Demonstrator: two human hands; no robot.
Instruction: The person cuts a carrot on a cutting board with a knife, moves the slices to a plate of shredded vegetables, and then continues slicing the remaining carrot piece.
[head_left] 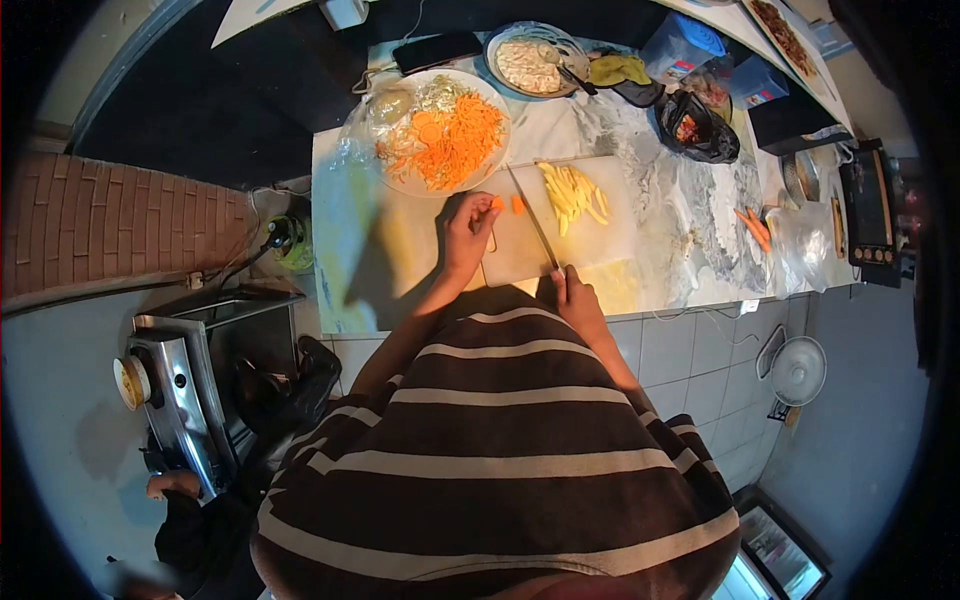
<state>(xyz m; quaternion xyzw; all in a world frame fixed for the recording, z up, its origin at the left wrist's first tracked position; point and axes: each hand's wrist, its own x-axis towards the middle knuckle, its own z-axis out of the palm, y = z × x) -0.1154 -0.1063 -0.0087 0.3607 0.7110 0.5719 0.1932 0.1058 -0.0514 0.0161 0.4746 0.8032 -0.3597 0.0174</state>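
My right hand point(572, 292) is wrapped round the handle of a kitchen knife point(537, 222), whose long blade points away from me over the pale cutting board point(600, 248). My left hand point(468, 238) is closed, with an orange carrot piece point(496, 203) at its fingertips. Another short carrot piece point(517, 205) lies on the board between that hand and the blade. Right of the knife sits a pile of pale yellow strips point(572, 195). Beyond my left hand stands a large plate point(400, 182) with shredded carrot point(462, 140) and pale green shreds.
A bowl of whitish food point(528, 68) and a phone point(437, 52) are at the back. A black plastic bag point(700, 130) stands at back right; whole carrots point(754, 228) lie near a clear bag point(802, 245). Left, a person's dark sleeve point(195, 530) is beside a stove point(180, 400).
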